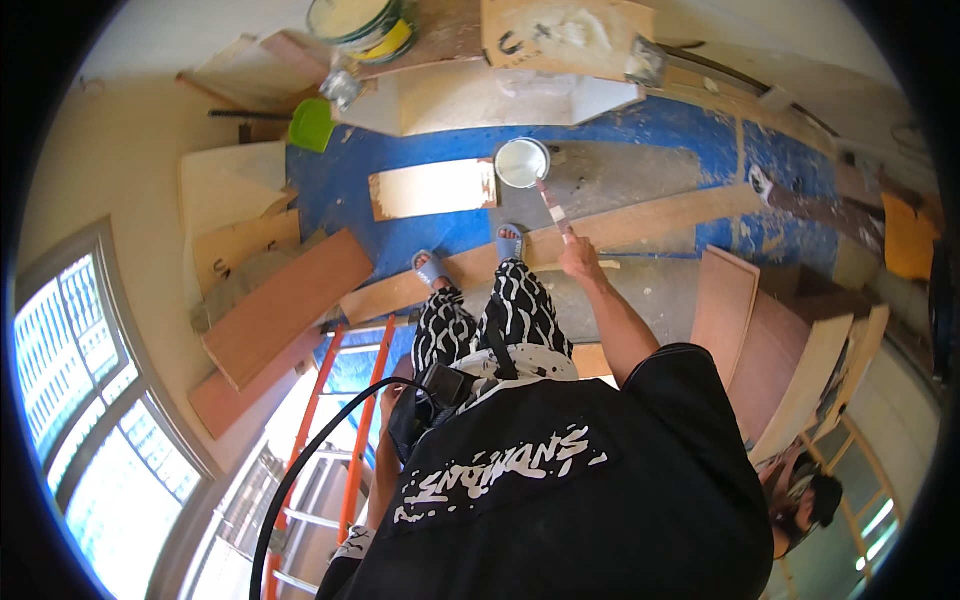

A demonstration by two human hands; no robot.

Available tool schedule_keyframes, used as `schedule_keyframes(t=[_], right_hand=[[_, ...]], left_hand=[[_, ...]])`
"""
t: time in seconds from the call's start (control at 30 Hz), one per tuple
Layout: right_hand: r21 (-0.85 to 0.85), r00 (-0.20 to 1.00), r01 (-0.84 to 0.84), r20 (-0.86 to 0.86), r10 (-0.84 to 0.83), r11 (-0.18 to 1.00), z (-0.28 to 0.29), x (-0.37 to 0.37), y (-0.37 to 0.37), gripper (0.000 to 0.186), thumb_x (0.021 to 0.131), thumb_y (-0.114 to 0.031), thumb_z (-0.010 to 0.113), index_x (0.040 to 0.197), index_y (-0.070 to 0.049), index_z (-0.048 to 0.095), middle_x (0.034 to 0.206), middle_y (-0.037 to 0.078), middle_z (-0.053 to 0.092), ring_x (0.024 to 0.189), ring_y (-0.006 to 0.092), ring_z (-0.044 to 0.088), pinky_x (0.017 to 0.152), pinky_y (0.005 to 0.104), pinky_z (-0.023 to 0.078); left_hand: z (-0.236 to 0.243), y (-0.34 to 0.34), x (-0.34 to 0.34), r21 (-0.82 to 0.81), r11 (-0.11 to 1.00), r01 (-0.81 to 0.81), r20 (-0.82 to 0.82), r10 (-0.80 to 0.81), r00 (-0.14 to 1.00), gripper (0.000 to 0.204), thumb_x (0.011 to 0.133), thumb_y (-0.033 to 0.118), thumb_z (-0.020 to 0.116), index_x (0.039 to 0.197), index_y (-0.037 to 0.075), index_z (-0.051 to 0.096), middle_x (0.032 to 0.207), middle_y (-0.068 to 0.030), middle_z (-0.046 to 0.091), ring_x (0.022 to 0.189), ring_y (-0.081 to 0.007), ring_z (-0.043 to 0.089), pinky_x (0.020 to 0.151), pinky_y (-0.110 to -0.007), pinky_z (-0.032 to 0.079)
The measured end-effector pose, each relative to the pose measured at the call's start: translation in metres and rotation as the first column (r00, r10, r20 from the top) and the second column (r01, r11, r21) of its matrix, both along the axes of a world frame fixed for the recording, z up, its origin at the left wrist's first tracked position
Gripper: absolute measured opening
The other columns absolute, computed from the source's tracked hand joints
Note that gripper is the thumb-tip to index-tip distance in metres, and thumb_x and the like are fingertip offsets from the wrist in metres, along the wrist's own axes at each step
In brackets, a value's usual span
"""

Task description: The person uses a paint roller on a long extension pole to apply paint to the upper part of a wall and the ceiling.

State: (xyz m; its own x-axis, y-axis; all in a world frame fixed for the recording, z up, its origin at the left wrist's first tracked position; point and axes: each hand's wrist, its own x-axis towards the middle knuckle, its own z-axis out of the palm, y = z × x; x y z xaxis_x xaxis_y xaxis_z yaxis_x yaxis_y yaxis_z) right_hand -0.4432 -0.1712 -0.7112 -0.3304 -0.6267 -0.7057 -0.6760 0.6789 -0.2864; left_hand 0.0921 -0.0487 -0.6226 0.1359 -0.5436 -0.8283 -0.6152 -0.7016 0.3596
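Observation:
My right hand (582, 258) is closed around the handle of a paintbrush (556, 208), spattered red-brown and white. Its far end reaches the near right rim of a bucket of white paint (522, 163); whether the bristles touch the paint I cannot tell. Left of the bucket lies a flat board (435, 190), coated white with bare brown patches at its ends. My left hand (392, 398) hangs low by my waist, beside a black device with a cable (440, 388). Its fingers are mostly hidden.
An orange ladder (362, 440) stands at my left, near leaning wooden boards (290, 300). A long plank (640, 232) crosses the blue-covered floor. Ahead are a green dustpan (312, 125) and a large bucket (362, 28). Cabinet panels (725, 300) and two people are at right.

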Motion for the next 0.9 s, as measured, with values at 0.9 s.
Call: schedule_keyframes(t=[0.9], right_hand=[[-0.232, 0.953, 0.285, -0.032, -0.300, 0.930, 0.009, 0.317, 0.028, 0.068, 0.080, -0.010, 0.058, 0.145, -0.009, 0.037, 0.077, 0.030, 0.060, 0.074, 0.0444, 0.062, 0.070, 0.0487, 0.050]], left_hand=[[-0.027, -0.255, 0.222, 0.073, 0.960, 0.270, -0.001, -0.271, 0.963, 0.033, 0.094, 0.031, 0.057, 0.102, 0.000, 0.062, 0.083, -0.0113, 0.069, 0.072, -0.0183, 0.069, 0.058, -0.031, 0.055]])
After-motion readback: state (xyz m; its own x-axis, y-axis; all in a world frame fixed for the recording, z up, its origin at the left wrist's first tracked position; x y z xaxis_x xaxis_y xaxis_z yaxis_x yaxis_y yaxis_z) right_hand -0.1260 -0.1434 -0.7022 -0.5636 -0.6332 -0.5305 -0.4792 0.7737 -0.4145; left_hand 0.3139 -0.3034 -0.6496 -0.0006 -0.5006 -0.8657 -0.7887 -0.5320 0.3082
